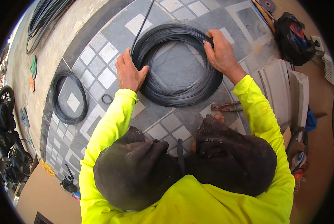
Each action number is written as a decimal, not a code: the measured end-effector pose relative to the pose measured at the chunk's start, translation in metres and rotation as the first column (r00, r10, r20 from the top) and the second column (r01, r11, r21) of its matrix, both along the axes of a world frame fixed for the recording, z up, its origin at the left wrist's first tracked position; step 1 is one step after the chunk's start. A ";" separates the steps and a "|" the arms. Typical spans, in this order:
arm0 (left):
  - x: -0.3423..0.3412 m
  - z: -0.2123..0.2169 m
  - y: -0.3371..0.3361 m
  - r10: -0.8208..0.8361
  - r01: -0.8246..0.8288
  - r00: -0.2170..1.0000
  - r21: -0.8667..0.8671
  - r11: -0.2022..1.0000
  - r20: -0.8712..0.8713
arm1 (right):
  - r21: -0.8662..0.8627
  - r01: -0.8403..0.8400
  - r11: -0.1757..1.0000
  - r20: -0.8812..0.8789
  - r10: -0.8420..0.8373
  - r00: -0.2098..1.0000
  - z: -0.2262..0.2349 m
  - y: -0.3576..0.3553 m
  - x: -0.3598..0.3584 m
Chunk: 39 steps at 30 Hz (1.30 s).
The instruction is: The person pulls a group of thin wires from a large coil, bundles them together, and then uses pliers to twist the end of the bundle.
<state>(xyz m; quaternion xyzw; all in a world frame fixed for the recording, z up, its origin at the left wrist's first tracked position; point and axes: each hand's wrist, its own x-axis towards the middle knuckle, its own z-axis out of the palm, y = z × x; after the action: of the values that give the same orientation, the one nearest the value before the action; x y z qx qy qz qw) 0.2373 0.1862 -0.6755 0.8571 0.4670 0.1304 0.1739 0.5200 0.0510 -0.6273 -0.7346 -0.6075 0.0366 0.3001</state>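
Note:
A large thick coil of dark grey wire [185,98] lies on the patterned tile floor in front of me. My left hand [131,72] grips its left side, fingers on the outer edge and thumb toward the inside. At the upper right of the coil, my right hand [222,52] is closed on the wire bundle, thumb inward. A dark thin rod [142,25] runs from the top edge down to the coil beside my left fingers. Below the coil on the right lies a pair of pliers with worn reddish handles [226,106], partly hidden by my sleeve.
A smaller wire coil [83,98] and a little wire ring [107,99] lie to the left. Bundled dark rods [47,18] rest at the upper left. On the right are a black plastic bag [292,41] and pale slabs [277,84]. A motorcycle [4,134] stands far left.

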 end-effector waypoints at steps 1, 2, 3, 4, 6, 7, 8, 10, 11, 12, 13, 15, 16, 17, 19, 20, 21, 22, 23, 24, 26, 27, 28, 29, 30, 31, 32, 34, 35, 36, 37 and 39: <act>0.005 0.005 0.004 -0.020 0.020 0.999 0.004 1.000 0.044 | 0.021 -0.017 1.000 -0.016 0.018 1.000 0.006 -0.001 -0.003; 0.011 0.010 0.009 -0.040 0.039 0.995 0.009 0.999 0.087 | 0.043 -0.034 0.998 -0.032 0.035 0.999 0.012 -0.002 -0.006; 0.018 0.013 0.014 -0.068 0.059 0.989 0.067 0.996 0.132 | 0.060 -0.068 0.996 -0.040 0.070 0.997 0.021 -0.004 -0.011; 0.024 0.018 0.020 -0.096 0.075 0.980 0.128 0.989 0.172 | 0.079 -0.102 0.992 -0.051 0.106 0.993 0.029 -0.005 -0.017; 0.029 0.031 0.028 -0.098 0.087 0.966 0.057 0.995 0.237 | 0.127 -0.157 0.979 -0.069 0.167 0.984 0.039 -0.008 -0.030; 0.031 0.037 0.033 -0.068 0.090 0.962 -0.074 0.993 0.263 | 0.158 -0.177 0.972 -0.074 0.190 0.979 0.041 -0.008 -0.035; 0.031 0.041 0.036 -0.035 0.096 0.958 -0.204 0.974 0.284 | 0.188 -0.196 0.962 -0.079 0.213 0.974 0.042 -0.009 -0.036; 0.025 0.039 0.034 -0.079 0.142 0.932 -0.157 0.977 0.354 | 0.170 -0.177 0.970 -0.079 0.192 0.978 0.038 -0.011 -0.034; 0.022 0.039 0.032 -0.102 0.165 0.916 -0.131 0.978 0.387 | 0.161 -0.166 0.973 -0.079 0.180 0.980 0.038 -0.010 -0.032; 0.020 0.039 0.028 -0.106 0.160 0.902 -0.097 0.982 0.418 | 0.137 -0.146 0.980 -0.076 0.157 0.985 0.040 -0.010 -0.029; 0.018 0.039 0.027 -0.116 0.163 0.897 -0.075 0.984 0.427 | 0.109 -0.126 0.986 -0.078 0.135 0.988 0.048 -0.009 -0.029; 0.013 0.037 0.027 -0.136 0.167 0.886 -0.031 0.986 0.443 | 0.035 -0.084 0.996 -0.233 0.090 0.968 0.045 -0.008 -0.024; 0.013 0.035 0.025 -0.133 0.156 0.895 -0.020 0.988 0.427 | -0.015 -0.064 0.998 -0.374 0.054 0.926 0.032 -0.008 -0.013; 0.010 0.035 0.026 -0.131 0.156 0.891 -0.022 0.987 0.434 | -0.062 -0.056 0.997 -0.511 0.016 0.859 0.017 -0.005 -0.002; 0.007 0.034 0.027 -0.132 0.159 0.883 -0.021 0.987 0.450 | -0.236 -0.010 0.972 -0.531 -0.120 0.839 -0.007 0.007 0.021; 0.006 0.032 0.025 -0.128 0.149 0.881 -0.011 0.989 0.454 | -0.285 0.027 0.958 -0.373 -0.137 0.918 -0.020 0.011 0.028; 0.005 0.030 0.023 -0.124 0.140 0.880 0.000 0.990 0.459 | -0.328 0.073 0.942 -0.203 -0.145 0.968 -0.033 0.012 0.033; 0.002 0.028 0.022 -0.116 0.126 0.880 0.008 0.992 0.461 | -0.285 0.070 0.956 0.029 -0.065 0.997 -0.040 0.013 0.031; 0.000 0.026 0.023 -0.126 0.128 0.882 0.026 0.991 0.455 | -0.318 0.056 0.946 0.076 -0.033 0.997 -0.045 0.014 0.030; -0.002 0.025 0.024 -0.135 0.130 0.883 0.043 0.991 0.450 | -0.352 0.043 0.935 0.121 0.000 0.993 -0.051 0.015 0.029; -0.004 0.026 0.023 -0.130 0.123 0.897 0.044 0.991 0.422 | -0.348 0.028 0.937 0.136 0.021 0.990 -0.048 0.019 0.025; -0.005 0.028 0.022 -0.120 0.118 0.909 0.030 0.993 0.400 | -0.308 0.030 0.951 0.106 0.003 0.994 -0.046 0.016 0.024; -0.005 0.029 0.020 -0.109 0.112 0.920 0.015 0.994 0.377 | -0.269 0.032 0.963 0.075 -0.012 0.997 -0.040 0.014 0.021; -0.004 0.029 0.019 -0.128 0.124 0.908 0.037 0.992 0.398 | -0.189 0.026 0.982 0.026 -0.021 0.999 -0.036 0.012 0.018; -0.002 0.028 0.018 -0.148 0.136 0.896 0.059 0.989 0.419 | -0.109 0.024 0.994 -0.024 -0.026 0.999 -0.031 0.008 0.015; 0.000 0.026 0.018 -0.169 0.149 0.881 0.080 0.986 0.442 | -0.030 0.028 0.999 -0.070 -0.030 0.997 -0.026 0.005 0.012; 0.001 0.024 0.019 -0.200 0.176 0.876 0.095 0.980 0.439 | 0.000 0.015 1.000 -0.121 -0.015 0.993 -0.021 0.002 0.009; 0.011 0.026 0.019 -0.268 0.201 0.868 0.196 0.960 0.418 | 0.059 0.005 0.998 -0.215 0.008 0.977 -0.009 -0.005 0.003; 0.014 0.028 0.020 -0.298 0.210 0.867 0.251 0.945 0.400 | 0.090 -0.010 0.996 -0.266 0.034 0.963 -0.001 -0.006 -0.003; 0.015 0.027 0.020 -0.295 0.219 0.858 0.219 0.951 0.421 | 0.122 -0.022 0.992 -0.315 0.060 0.947 0.007 -0.006 -0.008; 0.017 0.026 0.021 -0.291 0.229 0.847 0.188 0.955 0.444 | 0.155 -0.032 0.987 -0.361 0.087 0.929 0.015 -0.007 -0.013; 0.016 0.021 0.023 -0.260 0.256 0.820 0.079 0.963 0.509 | 0.226 -0.100 0.969 -0.350 0.177 0.920 0.024 -0.008 -0.019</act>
<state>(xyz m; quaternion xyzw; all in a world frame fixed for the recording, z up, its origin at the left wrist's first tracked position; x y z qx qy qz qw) 0.2538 0.2096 -0.6543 0.8467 0.2826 0.3317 0.3053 0.5014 0.0427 -0.6037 -0.6349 -0.5917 0.1323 0.4789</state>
